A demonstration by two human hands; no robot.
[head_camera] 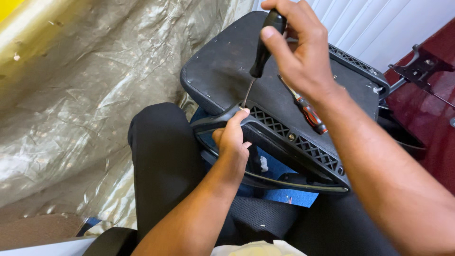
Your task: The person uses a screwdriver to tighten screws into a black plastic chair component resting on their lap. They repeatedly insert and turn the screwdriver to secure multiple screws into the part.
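Note:
My right hand grips the black handle of a screwdriver, held upright with its thin shaft pointing down at the black plastic frame of an upturned office chair seat. My left hand clasps the curved end of that frame, just beside the screwdriver tip. A second screwdriver with a red and black handle lies on the seat's underside, under my right wrist. The seat rests across my lap in black trousers.
Crinkled silvery plastic sheeting covers the left side. A black metal chair mechanism lies on the dark red floor at the right. White panels stand behind. Blue fabric shows under the frame.

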